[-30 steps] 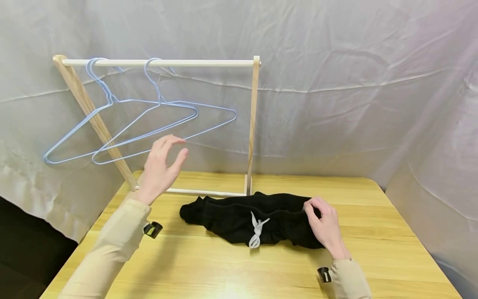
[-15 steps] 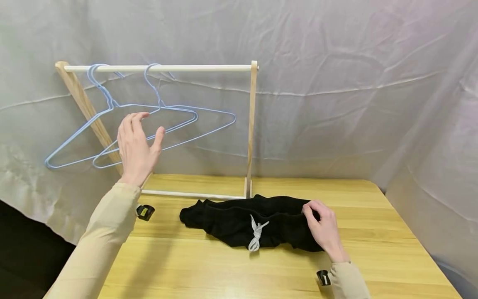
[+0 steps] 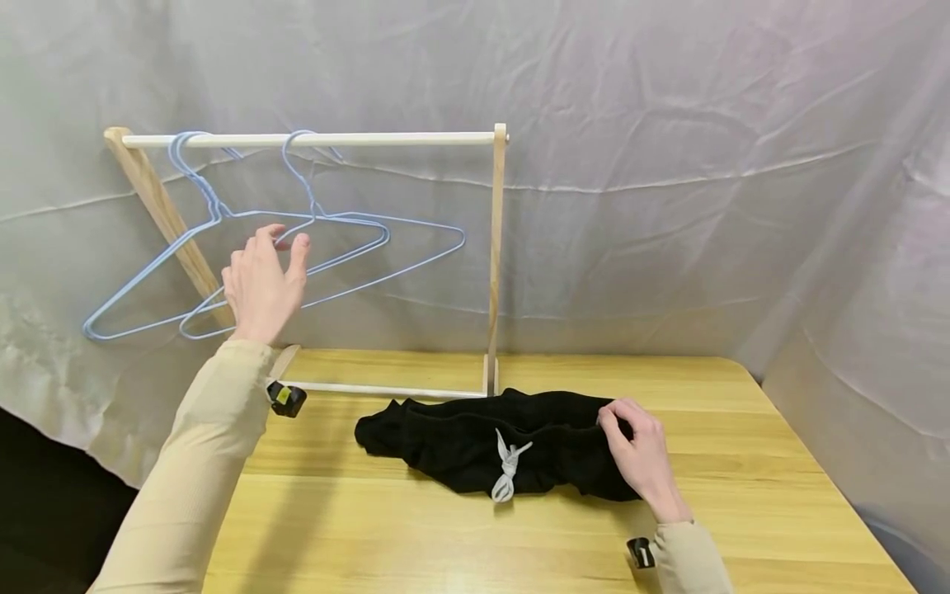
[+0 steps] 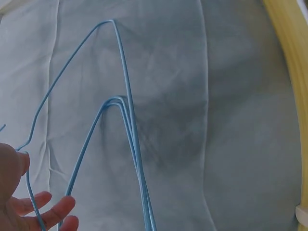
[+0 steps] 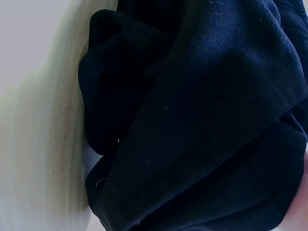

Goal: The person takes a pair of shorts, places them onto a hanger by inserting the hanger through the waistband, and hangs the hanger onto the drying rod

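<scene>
My left hand (image 3: 263, 285) is raised at the front light-blue wire hanger (image 3: 382, 280), thumb and fingers apart. In the left wrist view, a side of that hanger (image 4: 53, 82) runs between the thumb (image 4: 21, 163) and the spread fingers (image 4: 60, 209). Black drawstring pants (image 3: 453, 445) lie bunched on the table, a grey-white bow (image 3: 506, 470) tied at their waist. My right hand (image 3: 641, 450) pinches their waistband at the right end. Dark folded cloth of the pants (image 5: 202, 125) fills most of the right wrist view, with a bit of the hand at its right edge.
A wooden rack with a white top rail (image 3: 386, 139) stands at the back left of the table (image 3: 742, 462). Other blue hangers (image 3: 141, 285) hang to the left on the rail. A grey curtain (image 3: 668, 231) closes off the back and sides.
My left hand has moved up and left from over the rack's base to the front hanger. My right hand keeps its pinch on the pants, which lie as before.
</scene>
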Demonstrator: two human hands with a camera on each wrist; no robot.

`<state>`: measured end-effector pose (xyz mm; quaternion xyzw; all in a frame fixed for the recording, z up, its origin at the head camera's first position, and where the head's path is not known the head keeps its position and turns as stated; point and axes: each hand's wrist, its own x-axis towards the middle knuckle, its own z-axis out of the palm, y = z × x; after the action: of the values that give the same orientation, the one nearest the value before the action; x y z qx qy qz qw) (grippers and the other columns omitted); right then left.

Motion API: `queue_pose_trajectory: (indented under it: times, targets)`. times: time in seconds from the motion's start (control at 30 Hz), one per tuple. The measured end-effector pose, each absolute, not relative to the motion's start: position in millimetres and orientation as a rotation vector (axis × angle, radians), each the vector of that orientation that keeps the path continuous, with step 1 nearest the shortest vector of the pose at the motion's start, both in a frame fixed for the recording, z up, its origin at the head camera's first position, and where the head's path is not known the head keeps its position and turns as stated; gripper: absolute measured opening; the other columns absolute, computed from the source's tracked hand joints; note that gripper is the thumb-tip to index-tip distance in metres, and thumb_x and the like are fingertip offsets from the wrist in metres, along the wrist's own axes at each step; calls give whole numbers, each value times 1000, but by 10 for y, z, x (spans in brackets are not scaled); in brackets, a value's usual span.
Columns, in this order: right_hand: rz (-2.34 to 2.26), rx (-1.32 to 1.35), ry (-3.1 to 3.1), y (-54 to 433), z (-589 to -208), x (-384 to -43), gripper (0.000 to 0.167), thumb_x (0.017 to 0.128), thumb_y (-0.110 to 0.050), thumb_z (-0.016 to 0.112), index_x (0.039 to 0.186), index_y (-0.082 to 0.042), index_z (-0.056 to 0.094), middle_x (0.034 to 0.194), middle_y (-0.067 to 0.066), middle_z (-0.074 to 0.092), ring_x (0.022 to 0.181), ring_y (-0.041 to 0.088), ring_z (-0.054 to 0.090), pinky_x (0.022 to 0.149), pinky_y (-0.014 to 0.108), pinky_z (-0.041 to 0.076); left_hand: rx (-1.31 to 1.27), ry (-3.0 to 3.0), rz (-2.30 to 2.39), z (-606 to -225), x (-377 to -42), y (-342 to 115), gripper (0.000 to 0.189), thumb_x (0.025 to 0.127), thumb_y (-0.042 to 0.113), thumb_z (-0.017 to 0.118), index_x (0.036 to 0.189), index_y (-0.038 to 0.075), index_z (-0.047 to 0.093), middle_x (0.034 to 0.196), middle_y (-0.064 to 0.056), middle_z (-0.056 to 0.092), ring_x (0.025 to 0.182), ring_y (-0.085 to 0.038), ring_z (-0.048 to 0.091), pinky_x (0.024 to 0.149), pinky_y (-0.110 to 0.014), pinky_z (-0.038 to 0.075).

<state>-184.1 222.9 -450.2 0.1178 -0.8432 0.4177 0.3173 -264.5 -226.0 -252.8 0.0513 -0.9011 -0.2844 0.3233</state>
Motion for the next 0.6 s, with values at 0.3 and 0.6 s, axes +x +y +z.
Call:
queue_pose_trajectory:
  times: [0.3, 0.6]
  targets:
    - [1101, 306, -2212, 2225, -4509, -1852, 28, 93, -1, 63, 73, -20, 63, 76, -4, 64, 78, 0, 57, 80, 11, 40, 121, -2305, -844, -2475, -2681, -2263, 47, 107, 39, 39, 131, 5, 60, 126, -21, 68, 115, -47, 54, 100, -57, 35]
    - [1114, 299, -2216, 2208, -4508, -1856, 28, 94, -1, 63, 73, -19, 64, 77, -4, 64, 79, 0, 57, 80, 11, 41, 113, -2216, -968, -2429, -2721, -2278, 38, 107, 29, 44, 118, 2, 68, 119, -21, 70, 108, -40, 59, 106, -53, 33]
